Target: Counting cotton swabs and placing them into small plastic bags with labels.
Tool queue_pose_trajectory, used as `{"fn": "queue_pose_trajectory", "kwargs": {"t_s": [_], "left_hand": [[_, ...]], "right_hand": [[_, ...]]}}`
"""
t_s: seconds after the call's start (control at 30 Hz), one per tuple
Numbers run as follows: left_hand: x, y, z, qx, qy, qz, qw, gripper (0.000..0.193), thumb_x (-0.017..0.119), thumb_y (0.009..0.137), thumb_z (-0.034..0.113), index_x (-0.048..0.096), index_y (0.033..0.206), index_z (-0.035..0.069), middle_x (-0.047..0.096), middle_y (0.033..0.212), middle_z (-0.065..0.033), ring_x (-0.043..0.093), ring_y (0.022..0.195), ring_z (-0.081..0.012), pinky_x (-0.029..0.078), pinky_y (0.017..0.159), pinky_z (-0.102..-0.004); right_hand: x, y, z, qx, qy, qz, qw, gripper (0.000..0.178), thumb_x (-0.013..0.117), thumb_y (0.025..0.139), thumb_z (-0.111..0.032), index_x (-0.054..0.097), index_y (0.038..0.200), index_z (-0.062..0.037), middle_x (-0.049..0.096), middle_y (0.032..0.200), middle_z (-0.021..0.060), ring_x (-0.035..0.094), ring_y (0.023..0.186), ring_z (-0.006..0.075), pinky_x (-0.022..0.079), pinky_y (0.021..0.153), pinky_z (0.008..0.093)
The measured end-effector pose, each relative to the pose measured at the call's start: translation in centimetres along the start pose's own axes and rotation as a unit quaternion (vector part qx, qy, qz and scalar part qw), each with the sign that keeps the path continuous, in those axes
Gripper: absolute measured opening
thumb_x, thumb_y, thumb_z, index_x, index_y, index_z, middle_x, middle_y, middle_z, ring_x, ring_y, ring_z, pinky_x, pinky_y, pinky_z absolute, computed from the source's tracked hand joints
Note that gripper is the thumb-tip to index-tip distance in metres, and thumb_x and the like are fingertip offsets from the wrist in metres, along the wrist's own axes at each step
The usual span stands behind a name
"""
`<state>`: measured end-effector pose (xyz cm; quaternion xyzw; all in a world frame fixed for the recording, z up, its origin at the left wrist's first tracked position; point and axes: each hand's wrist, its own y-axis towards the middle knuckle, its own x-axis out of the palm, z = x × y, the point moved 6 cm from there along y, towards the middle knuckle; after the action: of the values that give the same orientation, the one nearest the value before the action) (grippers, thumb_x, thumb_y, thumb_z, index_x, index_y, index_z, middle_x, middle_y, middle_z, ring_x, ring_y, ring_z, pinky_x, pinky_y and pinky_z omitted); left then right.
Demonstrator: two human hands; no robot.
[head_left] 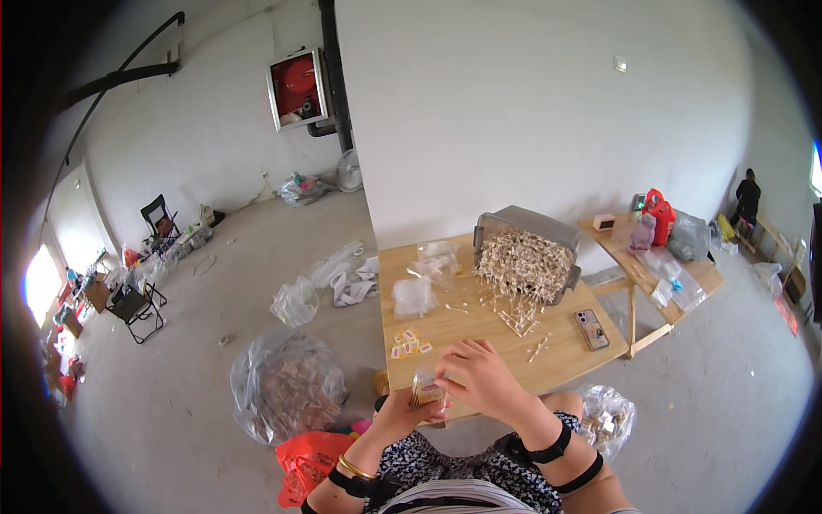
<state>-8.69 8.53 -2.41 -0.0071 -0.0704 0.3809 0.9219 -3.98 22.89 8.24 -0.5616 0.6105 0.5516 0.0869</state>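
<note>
My left hand (401, 413) holds a small clear bag (425, 390) of cotton swabs at the near edge of the wooden table (565, 353). Just above it, my right hand (481, 375) pinches the top of the same bag. A grey bin (533, 227) lies tipped on its side at the back of the table, and a pile of cotton swabs (521, 270) spills out of it toward me. Small yellow and pink labels (408, 342) lie left of my hands. Empty clear bags (416, 295) sit further back on the left.
A phone (592, 329) lies on the table's right side. A large clear sack of filled packets (287, 385) and a red bag (308, 463) stand on the floor at my left, another sack (606, 417) at my right. A second wooden table (698, 274) with bags stands right, and a person (747, 197) is beyond it.
</note>
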Motion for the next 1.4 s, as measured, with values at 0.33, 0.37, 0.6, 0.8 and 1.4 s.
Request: {"fn": "queue_pose_trajectory", "kwargs": {"t_s": [0.33, 0.37, 0.6, 0.8, 1.4], "left_hand": [[0.3, 0.3, 0.1, -0.014, 0.056, 0.003, 0.998, 0.032, 0.069, 0.096, 0.015, 0.064, 0.119, -0.007, 0.073, 0.103, -0.013, 0.073, 0.092, -0.021, 0.06, 0.08, -0.0318], [0.3, 0.3, -0.1, -0.014, 0.057, 0.001, 0.998, 0.032, 0.069, 0.096, 0.015, 0.064, 0.119, -0.007, 0.073, 0.103, -0.013, 0.073, 0.092, -0.021, 0.06, 0.08, -0.0318], [0.9, 0.5, -0.3, -0.01, 0.035, 0.005, 0.999, 0.029, 0.07, 0.095, 0.013, 0.064, 0.117, -0.005, 0.073, 0.106, -0.0112, 0.072, 0.094, -0.0192, 0.06, 0.083, -0.0316], [-0.1, 0.8, 2.7, 0.121, 0.126, 0.111, 0.978, 0.028, 0.073, 0.093, 0.013, 0.062, 0.115, -0.002, 0.072, 0.099, -0.0068, 0.07, 0.089, -0.0133, 0.058, 0.08, -0.0278], [-1.2, 0.3, 3.5, 0.21, 0.001, 0.156, 0.965, 0.014, 0.068, 0.095, 0.006, 0.064, 0.107, -0.001, 0.069, 0.1, -0.0021, 0.065, 0.091, -0.0073, 0.054, 0.082, -0.0242]], "right_hand": [[-0.1, 0.6, 0.1, -0.028, -0.005, -0.042, 0.999, 0.011, 0.072, 0.083, -0.017, 0.065, 0.088, -0.01, 0.059, 0.101, 0.0052, 0.059, 0.096, 0.0269, 0.045, 0.09, 0.04], [0.1, 0.5, 0.4, -0.026, 0.011, -0.049, 0.998, 0.012, 0.072, 0.083, -0.017, 0.065, 0.088, -0.0084, 0.06, 0.1, 0.0063, 0.059, 0.096, 0.0281, 0.046, 0.089, 0.0403], [0.6, 0.9, 2.4, 0.067, 0.196, -0.069, 0.976, 0.017, 0.072, 0.088, -0.014, 0.062, 0.093, -0.0009, 0.063, 0.093, 0.0133, 0.064, 0.088, 0.0332, 0.05, 0.077, 0.0408], [0.8, 0.9, 2.5, 0.072, 0.209, -0.052, 0.974, 0.017, 0.071, 0.085, -0.011, 0.061, 0.094, -0.0008, 0.064, 0.094, 0.0161, 0.065, 0.09, 0.0357, 0.05, 0.078, 0.0422], [3.9, -2.0, 4.9, 0.238, 0.411, 0.031, 0.879, 0.018, 0.069, 0.095, -0.01, 0.069, 0.107, 0.0042, 0.073, 0.098, 0.0059, 0.066, 0.09, 0.008, 0.054, 0.081, 0.0253]]}}
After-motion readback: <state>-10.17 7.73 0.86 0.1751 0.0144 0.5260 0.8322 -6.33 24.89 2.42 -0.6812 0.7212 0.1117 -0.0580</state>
